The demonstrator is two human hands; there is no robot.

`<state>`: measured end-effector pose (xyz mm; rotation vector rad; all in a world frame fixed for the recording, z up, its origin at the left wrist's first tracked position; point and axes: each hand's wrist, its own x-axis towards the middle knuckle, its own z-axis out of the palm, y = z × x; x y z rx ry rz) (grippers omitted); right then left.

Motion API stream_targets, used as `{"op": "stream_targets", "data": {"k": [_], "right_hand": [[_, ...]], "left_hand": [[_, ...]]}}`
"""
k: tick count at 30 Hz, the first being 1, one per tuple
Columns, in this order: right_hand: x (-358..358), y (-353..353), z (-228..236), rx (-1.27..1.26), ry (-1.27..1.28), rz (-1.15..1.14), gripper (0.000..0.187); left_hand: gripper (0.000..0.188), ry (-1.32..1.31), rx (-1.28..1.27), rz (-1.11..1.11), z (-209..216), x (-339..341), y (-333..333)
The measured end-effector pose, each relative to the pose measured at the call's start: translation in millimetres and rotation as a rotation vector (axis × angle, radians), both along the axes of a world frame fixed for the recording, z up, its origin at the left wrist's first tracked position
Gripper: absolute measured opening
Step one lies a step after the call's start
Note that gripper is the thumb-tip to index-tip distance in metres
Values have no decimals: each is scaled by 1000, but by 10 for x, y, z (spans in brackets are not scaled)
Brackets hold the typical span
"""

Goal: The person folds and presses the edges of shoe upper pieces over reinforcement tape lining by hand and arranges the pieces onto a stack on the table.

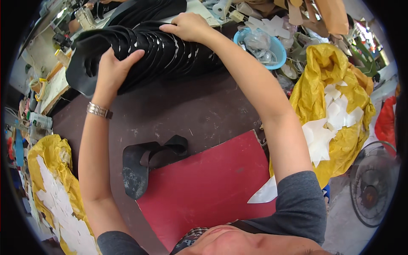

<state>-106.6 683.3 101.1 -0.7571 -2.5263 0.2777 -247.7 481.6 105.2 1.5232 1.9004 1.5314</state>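
Observation:
A long row of black, leather-like cut pieces (170, 53), probably shoe uppers, stands packed on edge at the far side of the brown table, with white marks along the edges. My left hand (114, 70) grips the row near its left end, thumb apart and fingertips partly hidden among the pieces. Over the top far edge lies my right hand (189, 27), its thumb pointing left and its fingers curled onto the pieces. Nearer to me, a single black curved piece (138, 170) with a pale scuffed patch rests partly over a red board (212, 182).
A light-blue basin (278, 59) holding clear plastic bags stands at the far right. Yellow sacks with white scraps sit on the right (323, 59) and left (51, 146). A fan (369, 191) stands at right; a can (40, 120) is at left. More black pieces (146, 10) lie behind.

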Motion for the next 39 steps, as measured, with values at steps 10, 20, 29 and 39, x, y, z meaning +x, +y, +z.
{"op": "stream_targets", "data": {"k": [10,20,29,39], "right_hand": [[386,-199,-267,201,373,318,29],[1925,-510,-913,602,-177,233,36],[1729,-525,-1092,821,-368,82,58],[1635,-624,-985,740,-318,77,57]], "left_hand": [[67,177,-420,116,-623,-355,-69],[66,705,-167,278,-1281,-346,-1334],[50,687,-407,437,-1638,-610,-1614],[41,680,-416,423,-1572,-585,-1589]]}}
